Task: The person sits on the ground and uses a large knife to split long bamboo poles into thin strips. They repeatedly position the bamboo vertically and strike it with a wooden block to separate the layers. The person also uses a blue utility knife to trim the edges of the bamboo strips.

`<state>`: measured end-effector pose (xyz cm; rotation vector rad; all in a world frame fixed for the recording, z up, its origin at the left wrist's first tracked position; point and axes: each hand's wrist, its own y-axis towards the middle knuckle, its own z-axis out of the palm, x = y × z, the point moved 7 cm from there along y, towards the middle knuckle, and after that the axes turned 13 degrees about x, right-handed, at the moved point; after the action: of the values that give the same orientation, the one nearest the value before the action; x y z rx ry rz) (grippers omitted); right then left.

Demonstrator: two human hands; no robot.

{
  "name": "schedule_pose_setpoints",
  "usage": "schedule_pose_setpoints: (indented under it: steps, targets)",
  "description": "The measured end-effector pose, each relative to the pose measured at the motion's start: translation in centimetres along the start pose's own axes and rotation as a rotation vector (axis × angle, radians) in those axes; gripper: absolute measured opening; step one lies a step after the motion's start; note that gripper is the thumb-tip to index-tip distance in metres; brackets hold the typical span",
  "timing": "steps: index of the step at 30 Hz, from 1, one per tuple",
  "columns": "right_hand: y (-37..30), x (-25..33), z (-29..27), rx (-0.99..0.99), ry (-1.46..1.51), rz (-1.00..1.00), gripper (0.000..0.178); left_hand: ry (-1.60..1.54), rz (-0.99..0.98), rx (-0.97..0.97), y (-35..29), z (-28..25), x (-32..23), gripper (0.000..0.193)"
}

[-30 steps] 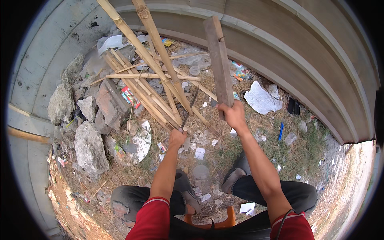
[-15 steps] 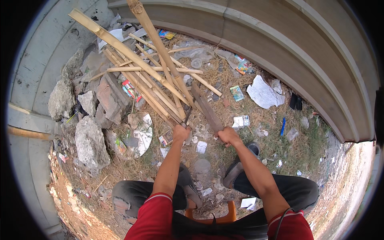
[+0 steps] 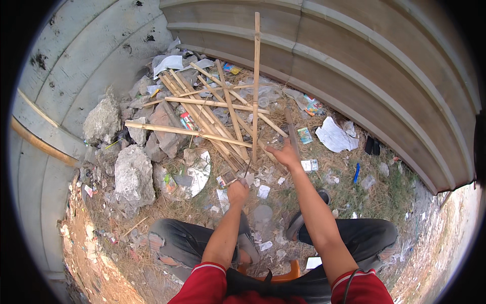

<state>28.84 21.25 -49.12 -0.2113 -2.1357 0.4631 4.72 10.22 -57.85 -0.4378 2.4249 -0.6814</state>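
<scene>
My left hand (image 3: 237, 193) is closed around the handle of a knife (image 3: 247, 169), whose thin dark blade, seen nearly edge-on, points away from me toward the bamboo. My right hand (image 3: 285, 155) is open, thumb and forefinger spread, just right of the bamboo's near ends. Beside it lies a flat brown wooden board (image 3: 291, 126), its near end partly behind the hand. One bamboo strip (image 3: 256, 76) stands out almost straight ahead, its near end by the knife tip. Another bamboo strip (image 3: 187, 131) slants off to the left over the rocks.
A pile of bamboo strips (image 3: 202, 119) lies ahead. Rough rocks (image 3: 132, 175) sit to the left. Corrugated metal sheeting (image 3: 349, 66) closes the far side, and a grey panel (image 3: 55, 101) the left. Paper scraps (image 3: 336, 136) and a blue pen-like object (image 3: 357, 173) litter the dry grass.
My right hand has let go of the board, which now lies beside it. The two long bamboo pieces have swung apart, one upright, one leftward. My left hand has drawn nearer with the knife.
</scene>
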Motion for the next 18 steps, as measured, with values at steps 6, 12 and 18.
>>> schedule_pose_setpoints:
  steps: [6, 12, 18]
  targets:
    - [0.7, -3.2, 8.5, 0.204, 0.121, 0.205, 0.115, -0.154, 0.021, 0.060, -7.1, 1.0, 0.7, 0.042]
    - [0.2, -9.0, 14.7, 0.294, 0.551, 0.173, 0.059, -0.133, 0.060, 0.098, -16.4, 1.6, -0.4, 0.045]
    - [-0.4, -11.8, 11.0, -0.039, -0.177, 0.159, 0.028, -0.378, 0.104, 0.344, -17.0, 3.6, 2.7, 0.041]
